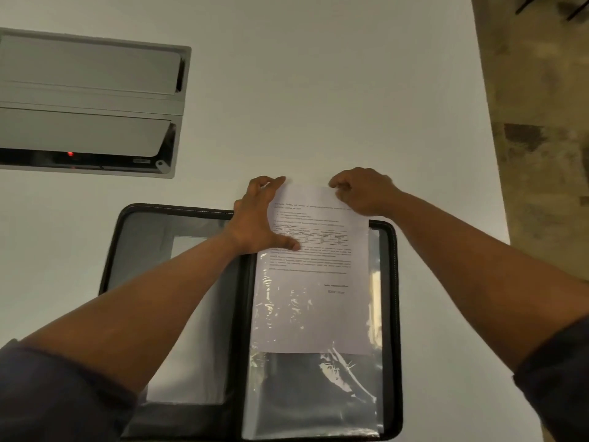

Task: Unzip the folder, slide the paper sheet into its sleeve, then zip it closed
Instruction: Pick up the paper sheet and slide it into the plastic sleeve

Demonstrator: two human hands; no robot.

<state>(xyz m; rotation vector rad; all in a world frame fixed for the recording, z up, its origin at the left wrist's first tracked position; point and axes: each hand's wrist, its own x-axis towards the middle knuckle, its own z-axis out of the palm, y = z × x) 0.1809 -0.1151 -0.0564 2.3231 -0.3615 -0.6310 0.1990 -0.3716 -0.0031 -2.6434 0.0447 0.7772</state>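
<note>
A black zip folder (393, 301) lies open flat on the white table, its zipper running round the edge. On its right half sits a clear plastic sleeve (312, 393). A printed paper sheet (314, 301) is partly inside that sleeve, with its top end sticking out past the folder's far edge. My left hand (258, 218) grips the sheet's top left corner, thumb pressed on the page. My right hand (363, 193) pinches the top right corner.
A grey recessed cable box (89, 103) with open flaps and a small red light sits in the table at the far left. The table's right edge (490, 154) runs diagonally, with patterned carpet beyond it. The folder's left half holds a grey pocket (191, 346).
</note>
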